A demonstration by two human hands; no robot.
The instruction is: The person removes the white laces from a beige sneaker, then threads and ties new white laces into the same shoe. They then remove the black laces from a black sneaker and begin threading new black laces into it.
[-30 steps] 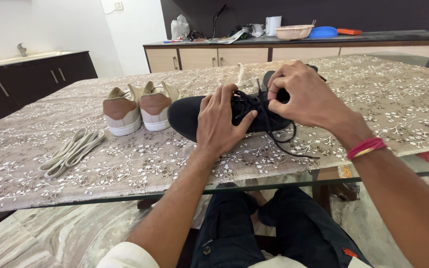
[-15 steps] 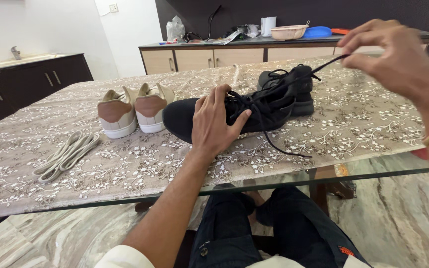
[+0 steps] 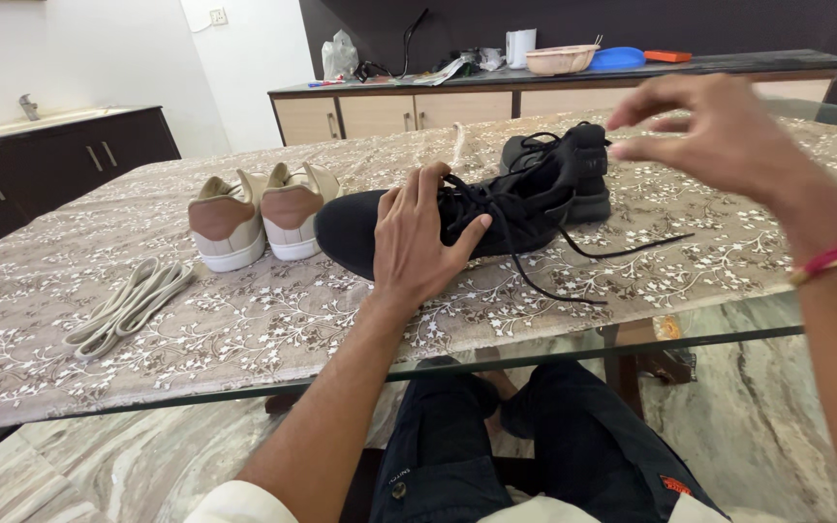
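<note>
A black shoe point(image 3: 496, 218) on the patterned tablecloth point(image 3: 244, 320) is pinned under the left hand point(image 3: 418, 242), its fingers spread over the lacing. The right hand point(image 3: 719, 136) is raised above, fingers loosely parted, empty. A second black shoe point(image 3: 573, 169) is seen behind.

Our right hand point(image 3: 719, 136) has let go of the black lace point(image 3: 622, 250) it was pulling up taut; the lace end now lies slack on the surface point(image 3: 244, 320), and the hand hovers open, lower than before
</note>
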